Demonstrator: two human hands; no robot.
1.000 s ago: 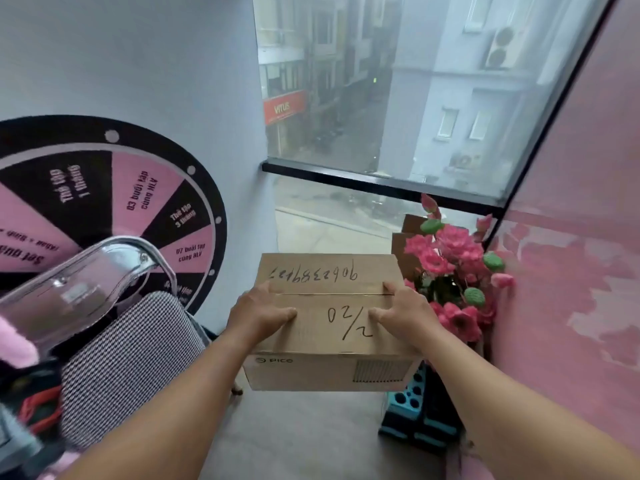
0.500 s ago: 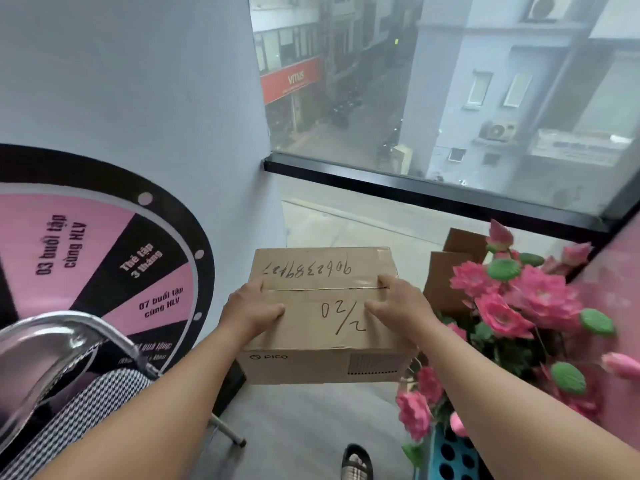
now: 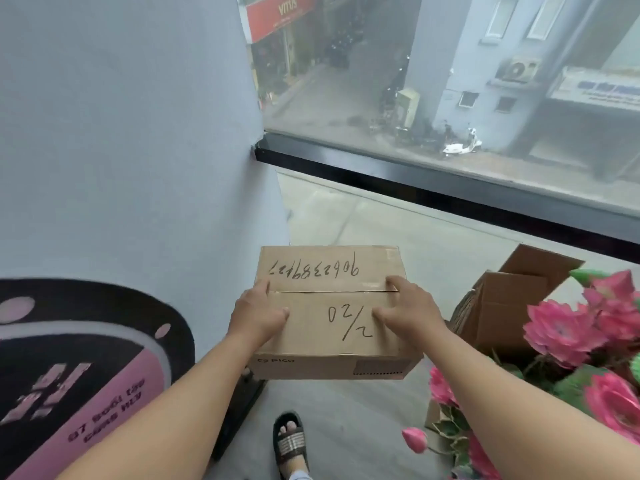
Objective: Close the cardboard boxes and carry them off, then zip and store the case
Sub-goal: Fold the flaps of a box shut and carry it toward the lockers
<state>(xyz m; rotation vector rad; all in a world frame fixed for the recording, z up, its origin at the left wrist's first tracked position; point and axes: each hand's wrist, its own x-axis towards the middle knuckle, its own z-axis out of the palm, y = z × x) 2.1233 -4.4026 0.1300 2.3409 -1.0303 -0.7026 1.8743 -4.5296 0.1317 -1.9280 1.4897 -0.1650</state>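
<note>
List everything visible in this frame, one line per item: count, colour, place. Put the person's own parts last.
closed cardboard box: 1, brown, handwritten numbers on top, held centre frame above the floor
open cardboard box: 1, brown, on the floor at right, behind the flowers
artificial flowers: one bunch, pink with green leaves, lower right
prize wheel: 1, black and pink, against the wall at lower left
wall: 1, pale grey-blue, left
window: 1, black frame, top right, street beyond
floor: grey, under the box
sandalled foot: 1, dark sandal, bottom centre
left hand: 1, grips the box's left edge
right hand: 1, grips the box's right edge
</note>
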